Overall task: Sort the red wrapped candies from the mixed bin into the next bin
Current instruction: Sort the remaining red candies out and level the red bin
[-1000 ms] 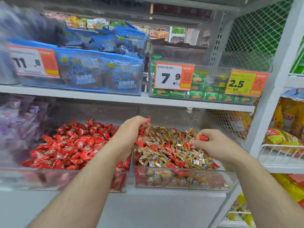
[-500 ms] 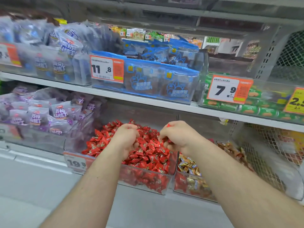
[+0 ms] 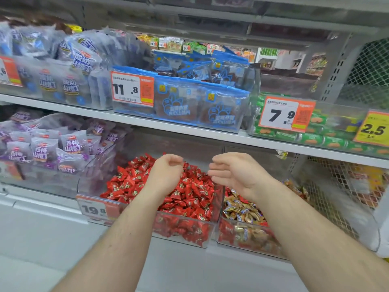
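**My two hands over the red candy bin**

My two bare arms reach out from the bottom of the view. My left hand (image 3: 166,171) hangs over the clear bin of red candies (image 3: 183,228). Its fingers are bent a little and loose, and I see nothing in them. My right hand (image 3: 235,173) is just beside it, over the right side of the same bin. Its fingers are apart and soft, with the palm turned to the left, and it holds nothing.

Under my hands the red wrapped candies (image 3: 189,190) fill the bin in a big heap. A white and orange price tag (image 3: 94,209) sits on the front of this bin.

Just to the right, touching it, is the mixed bin (image 3: 248,239). It has gold candies (image 3: 242,209) on top, and some red ones (image 3: 226,230) show through its front wall. My right arm covers part of it.

To the left are purple snack bags (image 3: 42,150) in another clear bin. To the right is a white wire basket (image 3: 336,197).

Higher up is a white shelf (image 3: 147,123). On it stand blue snack packs (image 3: 200,106) with a price tag that says 11.8 (image 3: 132,89). Next to them are green cookie packs (image 3: 311,139) with tags that say 7.9 (image 3: 284,114) and 2.5 (image 3: 374,129). More grey-blue bags (image 3: 69,66) sit on the far left of that shelf.
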The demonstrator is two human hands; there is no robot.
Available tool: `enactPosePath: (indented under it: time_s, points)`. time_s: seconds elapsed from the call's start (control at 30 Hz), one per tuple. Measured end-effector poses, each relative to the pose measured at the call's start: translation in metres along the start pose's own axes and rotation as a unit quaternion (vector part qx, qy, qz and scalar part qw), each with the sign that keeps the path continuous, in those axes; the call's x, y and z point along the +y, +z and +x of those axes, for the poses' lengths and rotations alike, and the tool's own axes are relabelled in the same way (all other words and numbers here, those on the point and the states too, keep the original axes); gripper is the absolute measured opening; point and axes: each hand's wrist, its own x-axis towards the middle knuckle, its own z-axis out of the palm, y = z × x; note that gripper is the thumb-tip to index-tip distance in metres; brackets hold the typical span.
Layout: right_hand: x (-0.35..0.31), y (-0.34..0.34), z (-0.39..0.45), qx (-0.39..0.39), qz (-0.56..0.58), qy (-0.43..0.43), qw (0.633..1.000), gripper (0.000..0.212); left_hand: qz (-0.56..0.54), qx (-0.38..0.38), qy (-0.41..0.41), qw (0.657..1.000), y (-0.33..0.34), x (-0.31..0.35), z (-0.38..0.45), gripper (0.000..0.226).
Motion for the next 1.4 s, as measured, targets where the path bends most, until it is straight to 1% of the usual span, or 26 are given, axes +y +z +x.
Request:
enactPosePath:
  time_s: [0.03, 0.1, 0.2, 0.3, 0.37, 0.4, 0.47, 0.5, 0.53, 0.6, 0.63, 0.7, 0.77, 0.87, 0.93, 1.0, 1.03, 1.1, 1.13, 1.23, 1.3, 1.37, 1.4]
  points:
    - [0.0, -0.01, -0.005, 0.011, 0.013, -0.009, 1.0, 0.01, 0.018, -0.011, 0.025, 0.999, 0.006, 0.004, -0.004, 0.024]
    - [0.001, -0.032, -0.014, 0.036, 0.037, -0.014, 0.999, 0.011, 0.05, -0.043, 0.072, 0.995, 0.021, 0.014, -0.011, 0.029]
    - [0.008, -0.066, -0.029, 0.075, 0.059, -0.008, 0.995, 0.013, 0.08, -0.096, 0.117, 0.985, 0.046, 0.029, -0.025, 0.034]
    - [0.019, -0.102, -0.04, 0.123, 0.07, -0.005, 0.99, 0.008, 0.1, -0.133, 0.165, 0.972, 0.076, 0.042, -0.038, 0.034]
    - [0.032, -0.126, -0.046, 0.175, 0.013, -0.003, 0.984, 0.006, 0.126, -0.177, 0.176, 0.96, 0.099, 0.043, -0.044, 0.03]
    - [0.04, -0.137, -0.048, 0.2, -0.028, 0.0, 0.979, 0.006, 0.156, -0.201, 0.178, 0.951, 0.111, 0.041, -0.046, 0.027]
    - [0.059, -0.155, -0.048, 0.232, -0.115, 0.01, 0.966, 0.008, 0.257, -0.227, 0.196, 0.919, 0.132, 0.035, -0.047, 0.027]
    - [0.067, -0.162, -0.045, 0.234, -0.168, 0.016, 0.958, 0.011, 0.31, -0.218, 0.209, 0.901, 0.141, 0.032, -0.046, 0.031]
    - [0.073, -0.167, -0.041, 0.223, -0.224, 0.023, 0.949, 0.013, 0.344, -0.201, 0.212, 0.892, 0.149, 0.031, -0.043, 0.036]
    - [0.077, -0.172, -0.035, 0.184, -0.325, 0.037, 0.927, 0.017, 0.387, -0.176, 0.185, 0.886, 0.162, 0.025, -0.036, 0.043]
    - [0.077, -0.173, -0.031, 0.163, -0.371, 0.044, 0.913, 0.018, 0.409, -0.168, 0.168, 0.881, 0.167, 0.022, -0.031, 0.041]
    - [0.075, -0.172, -0.026, 0.116, -0.444, 0.062, 0.886, 0.017, 0.446, -0.162, 0.14, 0.869, 0.175, 0.013, -0.023, 0.028]
    - [0.076, -0.169, -0.022, 0.073, -0.47, 0.087, 0.875, 0.023, 0.465, -0.168, 0.111, 0.862, 0.18, 0.008, -0.017, 0.025]
    - [0.083, -0.165, -0.016, 0.025, -0.503, 0.112, 0.856, 0.03, 0.47, -0.156, 0.096, 0.864, 0.185, 0.003, -0.013, 0.022]
    - [0.085, -0.166, -0.011, 0.009, -0.505, 0.127, 0.854, 0.021, 0.465, -0.145, 0.087, 0.869, 0.187, 0.004, -0.012, 0.019]
    - [0.085, -0.168, -0.01, 0.004, -0.499, 0.139, 0.855, 0.009, 0.447, -0.156, 0.075, 0.878, 0.185, 0.005, -0.012, 0.018]
    - [0.085, -0.169, -0.011, 0.009, -0.496, 0.139, 0.857, 0.01, 0.433, -0.163, 0.07, 0.884, 0.183, 0.006, -0.012, 0.019]
    - [0.086, -0.172, -0.012, 0.038, -0.478, 0.134, 0.867, 0.025, 0.406, -0.174, 0.061, 0.895, 0.179, 0.008, -0.014, 0.021]
    - [0.086, -0.174, -0.014, 0.054, -0.466, 0.13, 0.873, 0.028, 0.395, -0.175, 0.063, 0.9, 0.176, 0.009, -0.015, 0.023]
    - [0.084, -0.179, -0.017, 0.1, -0.426, 0.095, 0.894, 0.017, 0.352, -0.162, 0.082, 0.918, 0.167, 0.014, -0.021, 0.032]
    - [0.081, -0.182, -0.016, 0.129, -0.383, 0.084, 0.911, 0.021, 0.315, -0.162, 0.102, 0.929, 0.161, 0.02, -0.026, 0.037]
    - [0.077, -0.182, -0.015, 0.152, -0.363, 0.082, 0.916, 0.027, 0.28, -0.199, 0.119, 0.932, 0.159, 0.028, -0.032, 0.04]
    - [0.074, -0.179, -0.016, 0.154, -0.36, 0.082, 0.916, 0.027, 0.272, -0.233, 0.13, 0.925, 0.16, 0.032, -0.036, 0.042]
